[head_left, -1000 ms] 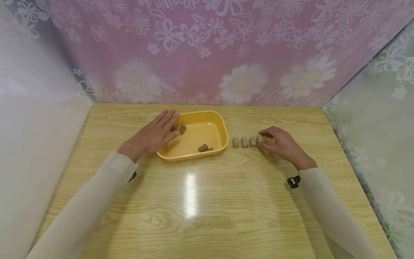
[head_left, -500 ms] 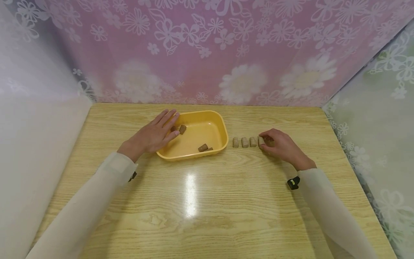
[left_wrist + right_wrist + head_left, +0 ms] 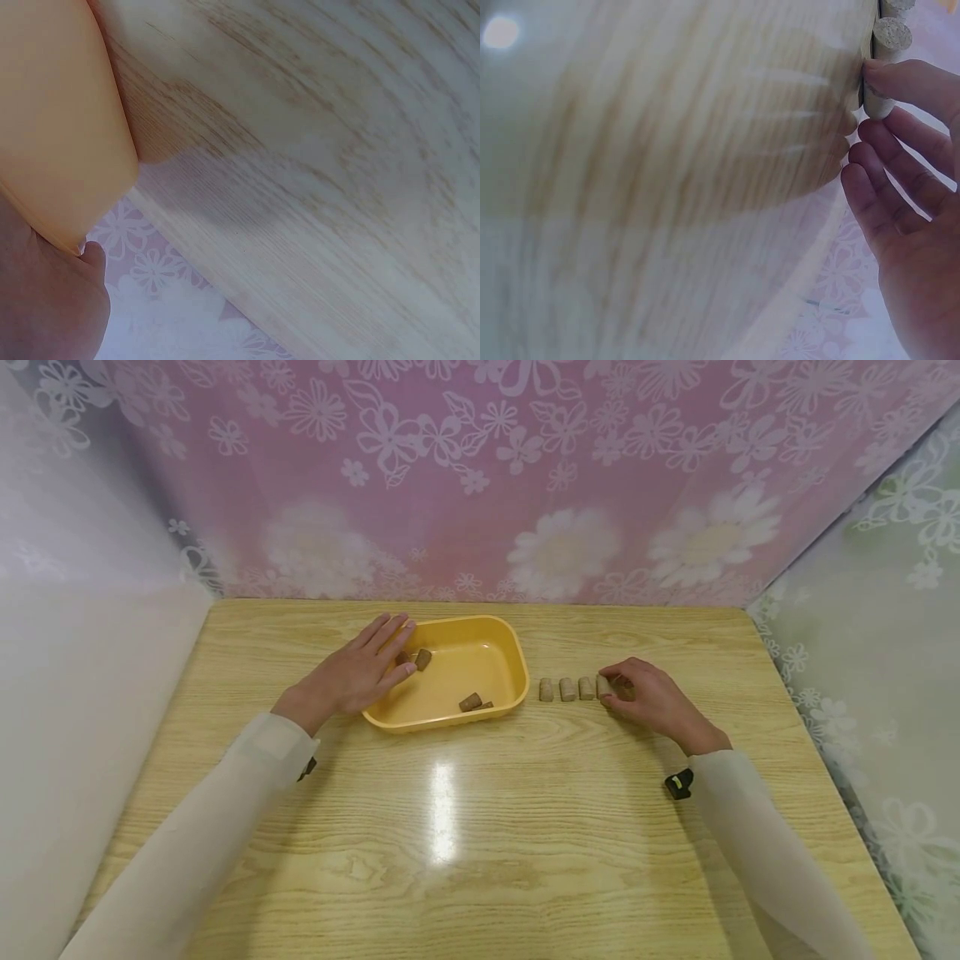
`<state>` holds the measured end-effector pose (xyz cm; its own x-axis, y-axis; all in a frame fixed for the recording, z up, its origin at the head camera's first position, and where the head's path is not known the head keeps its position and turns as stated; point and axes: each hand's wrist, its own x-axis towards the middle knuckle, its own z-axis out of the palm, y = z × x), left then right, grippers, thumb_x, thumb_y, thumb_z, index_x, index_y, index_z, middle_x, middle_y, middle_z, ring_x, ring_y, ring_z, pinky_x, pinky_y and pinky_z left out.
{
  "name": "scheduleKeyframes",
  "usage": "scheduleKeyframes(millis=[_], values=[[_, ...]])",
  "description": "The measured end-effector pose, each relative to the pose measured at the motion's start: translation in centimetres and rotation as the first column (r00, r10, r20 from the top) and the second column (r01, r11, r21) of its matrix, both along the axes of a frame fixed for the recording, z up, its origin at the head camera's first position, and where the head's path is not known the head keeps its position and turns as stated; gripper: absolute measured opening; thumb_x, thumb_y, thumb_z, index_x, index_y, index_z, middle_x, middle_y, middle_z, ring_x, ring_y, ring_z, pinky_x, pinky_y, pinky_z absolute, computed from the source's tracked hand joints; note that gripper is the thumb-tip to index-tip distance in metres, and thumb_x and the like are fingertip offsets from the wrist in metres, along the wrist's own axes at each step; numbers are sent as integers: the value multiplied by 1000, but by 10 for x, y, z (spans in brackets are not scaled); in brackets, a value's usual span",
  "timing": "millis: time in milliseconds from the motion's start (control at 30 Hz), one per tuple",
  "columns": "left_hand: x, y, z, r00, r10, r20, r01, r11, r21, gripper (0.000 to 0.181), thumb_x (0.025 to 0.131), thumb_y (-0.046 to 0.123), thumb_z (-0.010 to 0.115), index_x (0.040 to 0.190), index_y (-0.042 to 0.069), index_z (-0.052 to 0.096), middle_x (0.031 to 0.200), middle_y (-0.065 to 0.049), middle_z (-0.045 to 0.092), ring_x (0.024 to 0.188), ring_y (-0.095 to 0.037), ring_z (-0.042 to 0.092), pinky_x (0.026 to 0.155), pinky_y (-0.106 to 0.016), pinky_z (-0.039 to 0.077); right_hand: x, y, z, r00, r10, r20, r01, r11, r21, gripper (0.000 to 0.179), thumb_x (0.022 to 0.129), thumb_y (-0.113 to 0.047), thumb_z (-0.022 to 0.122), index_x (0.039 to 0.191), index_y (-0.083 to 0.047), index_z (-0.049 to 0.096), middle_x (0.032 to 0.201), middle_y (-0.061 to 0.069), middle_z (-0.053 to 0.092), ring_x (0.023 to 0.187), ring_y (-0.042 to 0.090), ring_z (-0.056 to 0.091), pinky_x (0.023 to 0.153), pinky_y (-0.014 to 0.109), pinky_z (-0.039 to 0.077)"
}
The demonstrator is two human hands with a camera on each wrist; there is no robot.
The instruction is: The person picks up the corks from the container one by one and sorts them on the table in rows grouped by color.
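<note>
My right hand [image 3: 654,700] pinches a light brown cork [image 3: 603,686] between thumb and fingers, at the right end of a row. Three more corks in that row lie parallel to its left, the closest being a cork [image 3: 586,688] with a narrow gap beside it. In the right wrist view, my thumb lies along the pinched cork [image 3: 877,109], while a neighbouring cork [image 3: 892,34] shows its round end. My left hand [image 3: 347,677], fingers extended, rests over the left rim of a yellow plastic basin [image 3: 517,653]. Several darker corks [image 3: 423,660] lie inside it, one partly behind the fingers.
The basin stands on a wood-grain table [image 3: 480,802], just left of the cork row. A pink floral backdrop [image 3: 465,510] rises behind the table's far edge, with pale panels at the left and right sides.
My right hand has come down slightly towards me, and the pinched cork now lies level with the row. The left hand and basin stay in place.
</note>
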<state>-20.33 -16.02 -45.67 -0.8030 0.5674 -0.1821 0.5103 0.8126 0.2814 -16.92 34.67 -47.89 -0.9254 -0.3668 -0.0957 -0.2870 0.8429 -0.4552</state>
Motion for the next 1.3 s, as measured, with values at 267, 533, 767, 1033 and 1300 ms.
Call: scheduleKeyframes(millis=[267,533,767,1033,1300], values=[[1,-1,0,1000,2,1,-2,1000,16,79,117,63,20,177,19,-6,185,-4,-10,172,-32,-11,140,-55,9,2,-2,2,1000,3,-7,-3,1000,-12,44,106,-19,75,145,-2,66,133,19,67,120,38,66,103,61,55],[2,-2,0,1000,8,4,-8,1000,30,78,117,63,20,177,20,-5,185,-4,-9,172,-31,-11,139,-56,11,1,-2,-1,1000,6,-27,-6,1000,-10,45,105,-18,76,146,-2,66,133,19,67,119,38,66,102,61,56],[2,-2,-1,1000,10,-3,-10,999,33,77,117,62,20,177,21,-3,186,-3,-8,172,-32,-10,139,-57,13,1,-1,-1,1000,1,-11,-1,1000,6,51,105,-22,76,150,-2,62,137,18,63,122,38,65,103,62,55],[1,-1,0,1000,1,-12,-1,999,36,78,117,63,20,177,20,-2,186,-4,-8,172,-34,-8,139,-57,13,3,-4,13,998,0,-57,0,1000,-8,56,105,-28,77,152,-4,61,142,20,62,127,43,62,102,67,54],[1,-1,-1,1000,-1,-11,2,999,39,78,117,63,20,178,19,-2,186,-4,-7,172,-33,-9,139,-57,12,-3,-17,23,992,21,-124,-30,997,-74,49,105,-27,76,148,-7,65,140,17,65,126,42,62,103,65,54]])
